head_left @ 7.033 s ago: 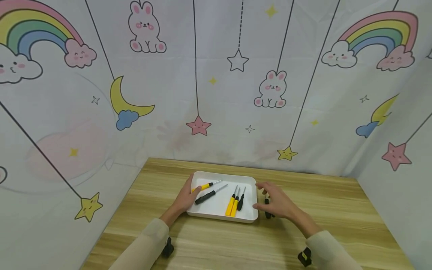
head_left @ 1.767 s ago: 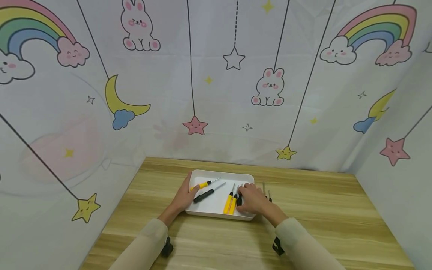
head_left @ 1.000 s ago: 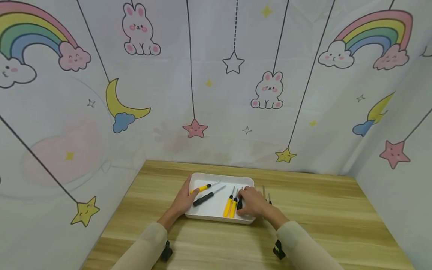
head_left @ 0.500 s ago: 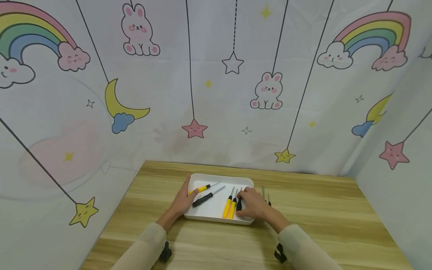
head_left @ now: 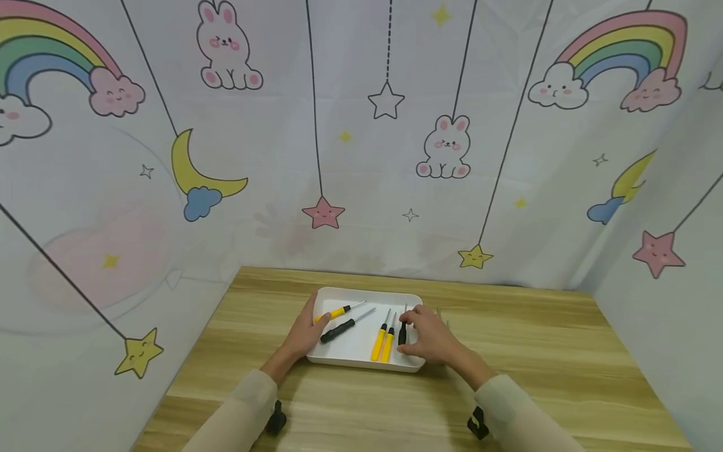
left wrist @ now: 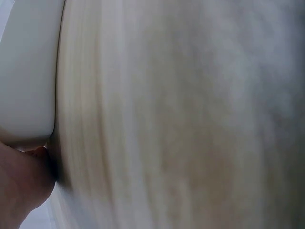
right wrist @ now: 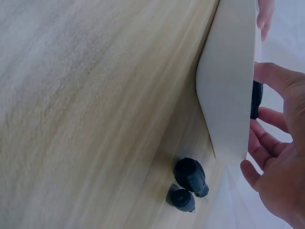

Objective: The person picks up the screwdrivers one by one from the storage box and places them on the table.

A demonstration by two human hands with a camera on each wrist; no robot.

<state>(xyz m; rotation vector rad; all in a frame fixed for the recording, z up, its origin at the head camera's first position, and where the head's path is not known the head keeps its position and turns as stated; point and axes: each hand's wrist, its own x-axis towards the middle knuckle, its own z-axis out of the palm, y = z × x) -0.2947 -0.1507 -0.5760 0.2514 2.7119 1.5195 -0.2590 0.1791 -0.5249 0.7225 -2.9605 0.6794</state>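
In the head view, a white tray (head_left: 353,351) holds several screwdrivers. My left hand (head_left: 302,330) grips the tray's left end, its thumb over the rim beside a yellow-handled screwdriver (head_left: 340,311). Beside that lies a larger black screwdriver (head_left: 337,330). Two more yellow-handled screwdrivers (head_left: 379,342) lie side by side, right of the middle. My right hand (head_left: 433,337) reaches over the tray's right end and pinches a small black screwdriver (head_left: 402,333) between thumb and fingers. Its handle (right wrist: 256,99) shows behind the tray wall in the right wrist view.
On the wooden table (head_left: 361,408), just right of the tray, lie two black-handled screwdrivers (right wrist: 189,175), mostly hidden behind my right hand in the head view. A printed curtain (head_left: 361,157) hangs behind the table. The left wrist view mostly shows blurred tabletop.
My right hand has gone from right of the tray to the small black screwdriver inside. In the last half second that screwdriver has shifted slightly away from the yellow pair. My left hand stays on the tray.
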